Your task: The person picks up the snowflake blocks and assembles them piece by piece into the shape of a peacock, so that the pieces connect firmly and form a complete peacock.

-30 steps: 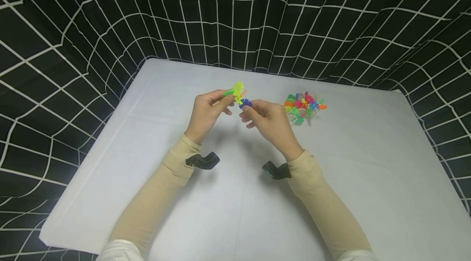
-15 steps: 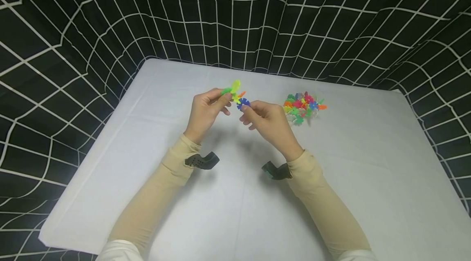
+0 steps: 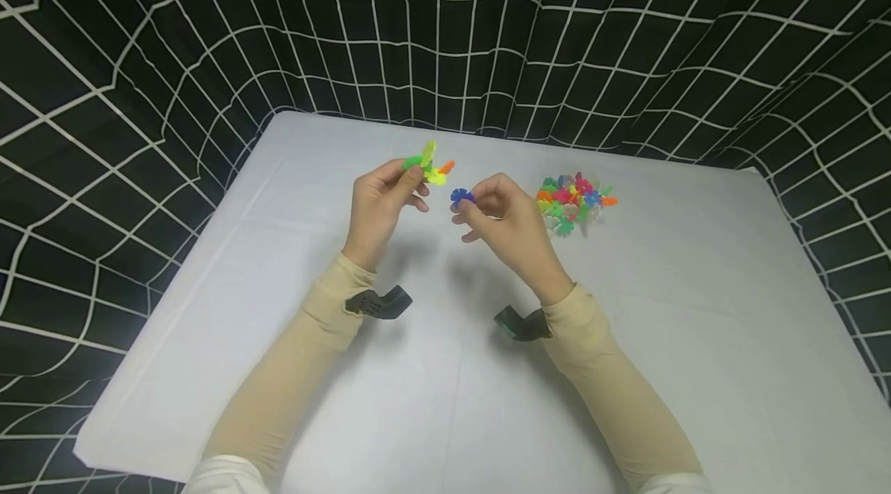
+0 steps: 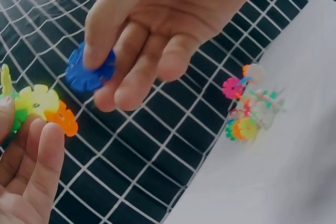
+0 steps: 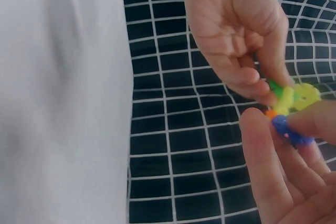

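Note:
My left hand point(image 3: 378, 206) pinches a small cluster of notched plastic snowflake discs: a yellow disc point(image 4: 39, 99), an orange disc point(image 4: 63, 118) and a green disc point(image 3: 412, 162), with a further yellow-green one point(image 3: 428, 151) sticking up. Between thumb and fingers of my right hand point(image 3: 513, 229) is a single blue snowflake disc point(image 3: 461, 198). In the head and left wrist views a gap separates the blue disc from the cluster. Both hands are above the table. Fingertips hide part of the green disc in the left wrist view.
A pile of multicoloured snowflake discs point(image 3: 574, 202) lies on the white table point(image 3: 696, 308), behind and right of my right hand. Black curtains with a white grid point(image 3: 480, 30) surround the table. Each wrist carries a dark camera mount point(image 3: 379, 303).
The blue disc and the cluster were close together, seemingly touching, and are now apart. My left hand has moved left and slightly up with its cluster; the right hand has barely shifted.

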`<action>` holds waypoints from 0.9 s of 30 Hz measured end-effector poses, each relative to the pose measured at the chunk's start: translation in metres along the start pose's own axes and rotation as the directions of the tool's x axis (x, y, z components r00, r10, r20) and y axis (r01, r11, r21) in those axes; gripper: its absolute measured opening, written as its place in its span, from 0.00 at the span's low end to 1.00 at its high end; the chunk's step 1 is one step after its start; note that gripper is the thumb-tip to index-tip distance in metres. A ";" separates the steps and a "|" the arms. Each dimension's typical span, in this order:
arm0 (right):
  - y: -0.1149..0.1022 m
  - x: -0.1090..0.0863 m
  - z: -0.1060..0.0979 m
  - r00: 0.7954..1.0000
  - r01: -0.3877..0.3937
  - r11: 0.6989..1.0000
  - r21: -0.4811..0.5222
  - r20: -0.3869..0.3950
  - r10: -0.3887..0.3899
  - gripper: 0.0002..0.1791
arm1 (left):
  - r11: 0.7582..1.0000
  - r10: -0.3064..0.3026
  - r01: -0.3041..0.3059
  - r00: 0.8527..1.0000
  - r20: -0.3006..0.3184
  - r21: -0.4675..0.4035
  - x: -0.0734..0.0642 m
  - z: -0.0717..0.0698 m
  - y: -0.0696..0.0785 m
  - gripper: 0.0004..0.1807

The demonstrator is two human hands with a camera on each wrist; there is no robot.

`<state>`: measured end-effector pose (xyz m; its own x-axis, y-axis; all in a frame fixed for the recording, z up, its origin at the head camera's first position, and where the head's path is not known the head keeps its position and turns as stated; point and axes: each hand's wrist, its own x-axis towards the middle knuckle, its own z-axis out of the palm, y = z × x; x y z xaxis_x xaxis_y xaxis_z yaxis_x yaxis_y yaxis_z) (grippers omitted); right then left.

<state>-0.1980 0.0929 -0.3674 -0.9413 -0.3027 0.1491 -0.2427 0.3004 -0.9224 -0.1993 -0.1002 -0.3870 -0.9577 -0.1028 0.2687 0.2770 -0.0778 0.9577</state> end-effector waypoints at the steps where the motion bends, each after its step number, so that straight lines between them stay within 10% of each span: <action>1: 0.000 0.000 0.000 1.000 0.001 1.000 0.015 -0.002 -0.001 0.09 | 1.000 0.001 -0.001 1.000 0.013 0.002 0.000 0.001 0.000 0.14; 27: -0.003 -0.002 -0.004 1.000 0.011 0.989 -0.150 0.005 -0.011 0.09 | 0.993 0.096 -0.099 0.994 0.056 0.057 -0.006 0.009 0.002 0.12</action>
<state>-0.1966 0.0961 -0.3629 -0.9375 -0.3105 0.1571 -0.2858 0.4294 -0.8567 -0.1937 -0.0909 -0.3861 -0.9296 -0.0542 0.3645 0.3655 -0.0101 0.9308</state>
